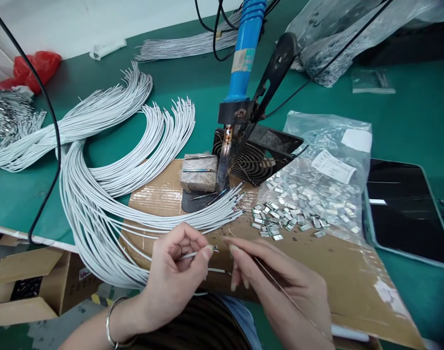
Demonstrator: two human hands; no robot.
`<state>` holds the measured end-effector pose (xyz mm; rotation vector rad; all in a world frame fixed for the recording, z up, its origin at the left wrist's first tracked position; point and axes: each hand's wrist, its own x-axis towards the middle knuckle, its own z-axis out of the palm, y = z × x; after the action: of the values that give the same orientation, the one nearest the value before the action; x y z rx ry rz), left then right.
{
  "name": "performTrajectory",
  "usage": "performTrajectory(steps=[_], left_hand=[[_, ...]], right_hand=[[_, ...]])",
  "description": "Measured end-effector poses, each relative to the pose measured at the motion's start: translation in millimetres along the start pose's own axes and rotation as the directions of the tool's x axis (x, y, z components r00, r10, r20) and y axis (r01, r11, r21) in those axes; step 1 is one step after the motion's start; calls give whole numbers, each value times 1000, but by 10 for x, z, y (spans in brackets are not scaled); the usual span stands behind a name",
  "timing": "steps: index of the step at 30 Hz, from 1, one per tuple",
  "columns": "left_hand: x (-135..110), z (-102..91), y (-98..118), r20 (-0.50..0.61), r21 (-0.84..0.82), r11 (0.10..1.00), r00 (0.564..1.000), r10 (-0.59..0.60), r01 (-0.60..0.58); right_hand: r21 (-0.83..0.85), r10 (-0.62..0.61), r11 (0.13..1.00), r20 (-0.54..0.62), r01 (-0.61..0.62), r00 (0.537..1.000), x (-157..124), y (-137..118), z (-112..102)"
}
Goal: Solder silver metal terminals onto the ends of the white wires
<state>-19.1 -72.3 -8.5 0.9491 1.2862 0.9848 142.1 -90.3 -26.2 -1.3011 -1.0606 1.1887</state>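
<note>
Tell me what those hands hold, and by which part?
The left hand pinches a white wire near its stripped tip. A thin strand crosses the right hand; where it is gripped cannot be told.

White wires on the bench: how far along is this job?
Done, it seems: a fan of wires with bared ends lies on the cardboard by the soldering iron. In hand: the left hand pinches one white wire, the right hand holds a thin strand. Left: the big wire bundles and loose metal clips.

One soldering iron (245,53); one fan (256,158); one tablet (407,209) at three o'clock; one red bag (37,65) at ten o'clock; white wires (97,194) and metal clips (269,223) beyond counting.
</note>
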Motion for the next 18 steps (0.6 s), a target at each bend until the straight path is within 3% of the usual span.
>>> performTrajectory(steps=[4,9,13,18], left_hand=[[-14,36,37,3,179,977,993,115,-114],[-14,19,37,44,285,943,985,166,-172],[-1,0,23,58,226,965,990,126,-135],[17,3,-19,34,55,996,997,70,-72]], right_hand=[[70,91,993,68,-95,994,48,-52,10],[-15,-87,996,140,90,986,104,-67,10],[-71,-48,996,124,57,991,130,-8,-58],[-4,-17,1000,31,17,999,115,104,-80]])
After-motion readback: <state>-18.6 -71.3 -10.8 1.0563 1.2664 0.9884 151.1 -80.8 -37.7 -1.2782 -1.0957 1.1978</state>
